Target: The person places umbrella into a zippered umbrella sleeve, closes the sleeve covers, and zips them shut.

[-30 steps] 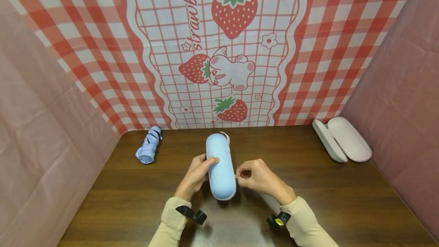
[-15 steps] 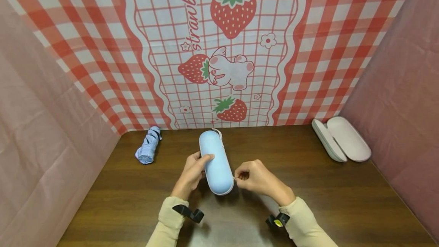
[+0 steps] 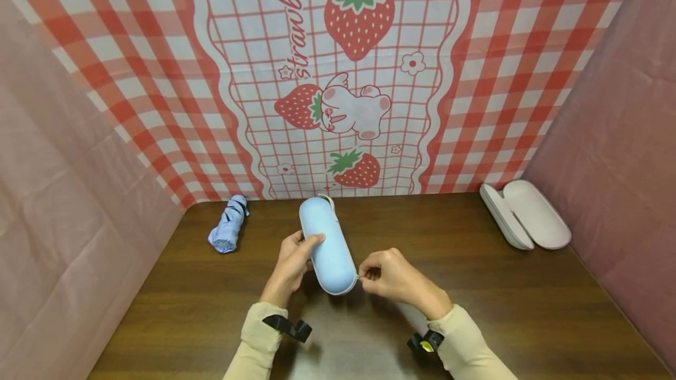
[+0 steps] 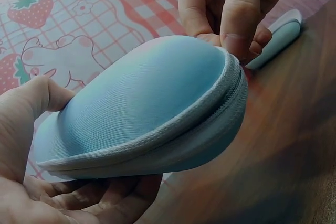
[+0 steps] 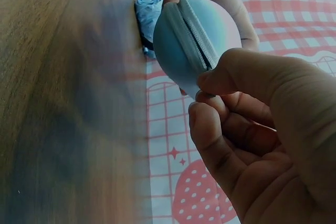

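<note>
A light blue zippered case point(image 3: 327, 251) with rounded ends is held above the table, tilted, its near end toward the right. My left hand point(image 3: 290, 263) grips its left side, thumb on top and fingers underneath. At the near right end, my right hand point(image 3: 393, 277) pinches the zipper pull between thumb and forefinger; the fingers mostly hide the pull. The pale zipper point(image 4: 231, 95) runs round the case's edge, with a narrow dark line between its two tapes in both wrist views. A white strap loop point(image 3: 328, 199) sticks out at the far end. The inside is hidden.
On the left lies a folded light blue umbrella point(image 3: 229, 224) with a dark strap. An open, pale glasses case point(image 3: 528, 216) stands at the back right. A strawberry-patterned cloth point(image 3: 338, 75) hangs behind the wooden table point(image 3: 454, 227), with pink cloth at both sides.
My left hand has moved the blue case left and away, turning its far end leftward. The pinched pull has gone along the right edge toward the near end; my right hand shifted only slightly.
</note>
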`<state>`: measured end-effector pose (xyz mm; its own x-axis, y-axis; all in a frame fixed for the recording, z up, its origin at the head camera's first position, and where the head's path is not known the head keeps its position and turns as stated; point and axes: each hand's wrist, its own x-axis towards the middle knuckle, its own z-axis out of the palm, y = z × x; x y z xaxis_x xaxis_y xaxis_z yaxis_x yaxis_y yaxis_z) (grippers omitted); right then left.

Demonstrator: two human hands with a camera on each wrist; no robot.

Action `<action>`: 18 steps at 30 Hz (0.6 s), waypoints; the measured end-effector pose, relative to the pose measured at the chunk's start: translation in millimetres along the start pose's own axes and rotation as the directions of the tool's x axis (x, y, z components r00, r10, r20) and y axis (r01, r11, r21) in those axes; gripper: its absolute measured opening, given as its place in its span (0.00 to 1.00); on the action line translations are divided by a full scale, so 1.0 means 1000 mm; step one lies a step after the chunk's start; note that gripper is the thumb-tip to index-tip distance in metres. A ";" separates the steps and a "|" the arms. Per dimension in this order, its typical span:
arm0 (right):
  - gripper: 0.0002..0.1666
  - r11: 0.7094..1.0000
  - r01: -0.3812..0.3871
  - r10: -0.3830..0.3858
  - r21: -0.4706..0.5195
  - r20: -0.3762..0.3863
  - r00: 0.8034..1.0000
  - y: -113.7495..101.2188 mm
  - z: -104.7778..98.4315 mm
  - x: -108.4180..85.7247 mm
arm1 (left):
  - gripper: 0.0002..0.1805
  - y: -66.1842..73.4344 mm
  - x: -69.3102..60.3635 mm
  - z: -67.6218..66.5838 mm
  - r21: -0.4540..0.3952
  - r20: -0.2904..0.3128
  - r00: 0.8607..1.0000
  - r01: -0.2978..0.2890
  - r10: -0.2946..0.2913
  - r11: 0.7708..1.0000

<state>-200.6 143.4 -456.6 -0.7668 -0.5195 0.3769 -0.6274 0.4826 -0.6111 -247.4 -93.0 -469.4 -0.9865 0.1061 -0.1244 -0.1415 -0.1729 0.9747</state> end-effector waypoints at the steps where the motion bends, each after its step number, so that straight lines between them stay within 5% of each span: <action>1: 0.08 1.000 0.003 -0.003 0.003 -0.001 1.000 0.000 0.000 0.000 | 0.32 0.000 0.000 0.000 -0.004 -0.006 1.000 -0.005 0.005 1.000; 8: 0.05 1.000 -0.006 0.006 0.010 0.027 1.000 -0.002 0.002 0.000 | 0.32 0.000 -0.002 -0.001 -0.033 -0.041 0.999 -0.018 0.016 0.999; 18: 0.06 0.991 -0.133 0.133 -0.007 0.068 0.989 0.000 0.000 0.000 | 0.33 0.000 -0.001 -0.001 -0.014 -0.035 0.999 -0.003 0.002 1.000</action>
<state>-200.4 143.5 -456.0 -0.8323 -0.4978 0.2440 -0.5211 0.5523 -0.6507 -246.0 -94.5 -469.2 -0.9891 0.0710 -0.1288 -0.1400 -0.1866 0.9724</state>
